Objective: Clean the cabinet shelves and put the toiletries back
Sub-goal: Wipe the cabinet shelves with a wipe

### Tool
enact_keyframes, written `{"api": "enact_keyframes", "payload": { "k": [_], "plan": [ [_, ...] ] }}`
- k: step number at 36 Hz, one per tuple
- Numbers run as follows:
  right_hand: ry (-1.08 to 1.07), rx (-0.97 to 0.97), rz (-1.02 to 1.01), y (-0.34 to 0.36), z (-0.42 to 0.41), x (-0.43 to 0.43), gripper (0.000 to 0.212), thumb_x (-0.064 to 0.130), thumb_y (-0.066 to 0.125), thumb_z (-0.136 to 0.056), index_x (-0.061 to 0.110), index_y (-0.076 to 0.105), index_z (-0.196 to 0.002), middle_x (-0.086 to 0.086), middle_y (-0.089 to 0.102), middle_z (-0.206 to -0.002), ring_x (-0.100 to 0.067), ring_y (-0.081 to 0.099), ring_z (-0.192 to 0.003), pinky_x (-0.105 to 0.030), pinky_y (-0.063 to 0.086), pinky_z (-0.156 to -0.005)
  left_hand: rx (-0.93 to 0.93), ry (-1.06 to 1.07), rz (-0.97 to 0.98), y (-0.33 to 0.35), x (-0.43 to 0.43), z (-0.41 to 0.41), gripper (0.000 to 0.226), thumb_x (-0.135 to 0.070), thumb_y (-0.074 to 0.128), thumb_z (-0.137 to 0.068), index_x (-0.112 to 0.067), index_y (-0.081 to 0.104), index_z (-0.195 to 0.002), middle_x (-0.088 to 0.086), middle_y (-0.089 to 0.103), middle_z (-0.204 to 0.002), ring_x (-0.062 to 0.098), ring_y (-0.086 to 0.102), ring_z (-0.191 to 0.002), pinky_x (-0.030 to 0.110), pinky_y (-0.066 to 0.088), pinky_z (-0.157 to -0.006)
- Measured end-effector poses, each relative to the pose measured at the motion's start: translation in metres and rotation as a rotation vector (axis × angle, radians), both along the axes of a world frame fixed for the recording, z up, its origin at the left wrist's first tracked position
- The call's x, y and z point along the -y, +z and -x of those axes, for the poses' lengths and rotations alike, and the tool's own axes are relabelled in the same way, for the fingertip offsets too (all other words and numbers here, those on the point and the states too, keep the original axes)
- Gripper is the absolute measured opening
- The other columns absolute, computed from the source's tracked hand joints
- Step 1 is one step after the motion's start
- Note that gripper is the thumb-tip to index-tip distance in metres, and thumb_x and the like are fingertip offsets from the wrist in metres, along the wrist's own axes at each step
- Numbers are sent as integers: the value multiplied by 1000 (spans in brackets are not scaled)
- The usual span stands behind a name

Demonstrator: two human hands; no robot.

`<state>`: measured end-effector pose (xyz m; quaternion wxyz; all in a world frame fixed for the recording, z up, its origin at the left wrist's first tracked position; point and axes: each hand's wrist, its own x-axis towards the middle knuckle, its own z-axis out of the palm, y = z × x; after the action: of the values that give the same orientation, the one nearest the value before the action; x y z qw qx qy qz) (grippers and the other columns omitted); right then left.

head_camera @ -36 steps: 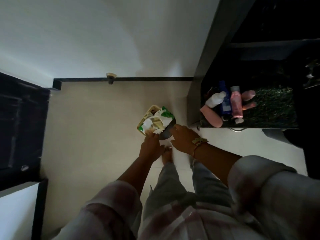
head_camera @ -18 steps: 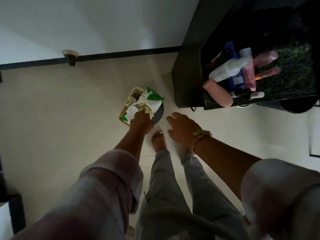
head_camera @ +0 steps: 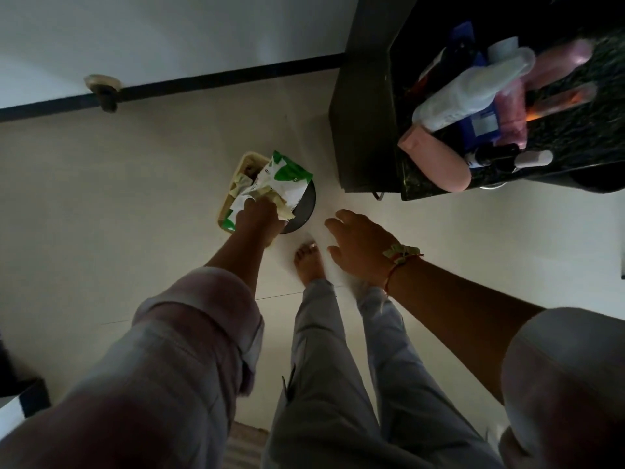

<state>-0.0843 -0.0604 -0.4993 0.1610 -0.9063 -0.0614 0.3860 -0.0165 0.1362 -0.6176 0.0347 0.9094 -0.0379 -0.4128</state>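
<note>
Toiletries, a huddle of pink, white and blue bottles and tubes, lie on the speckled dark surface of the cabinet. They are up and to the right of the right hand, well apart from it. That hand hangs above the pale floor, fingers spread and relaxed, holding nothing. The left hand is down on crumpled green-and-white wrappers heaped in a small yellowish bin. Its fingertips are buried among them, so whether it grips or merely presses cannot be told.
</note>
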Motion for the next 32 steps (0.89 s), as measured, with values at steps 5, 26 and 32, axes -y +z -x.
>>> {"api": "enact_keyframes", "payload": {
  "k": [5,26,32],
  "plan": [
    [11,-1,8,3,0,6,48,32,51,-96,14,41,-139,-12,39,-145,-31,45,-128,-40,46,-99,67,-25,60,8,-1,-3,56,-46,59,-87,-5,55,-125,17,58,-123,36,49,-119,45,46,-96],
    [-306,50,-239,134,-21,-18,55,20,67,-87,10,47,-137,-13,49,-138,-30,50,-124,-36,42,-101,334,138,579,237,3,24,17,-17,70,-85,-15,74,-102,-4,68,-112,10,60,-104,13,38,-89],
    [-424,137,-339,183,-26,-11,20,16,67,-86,0,66,-98,-15,65,-95,-27,60,-91,-39,49,-82,402,204,721,295,10,27,15,-15,71,-84,-22,74,-97,-16,63,-103,3,59,-98,15,44,-89]
  ]
}}
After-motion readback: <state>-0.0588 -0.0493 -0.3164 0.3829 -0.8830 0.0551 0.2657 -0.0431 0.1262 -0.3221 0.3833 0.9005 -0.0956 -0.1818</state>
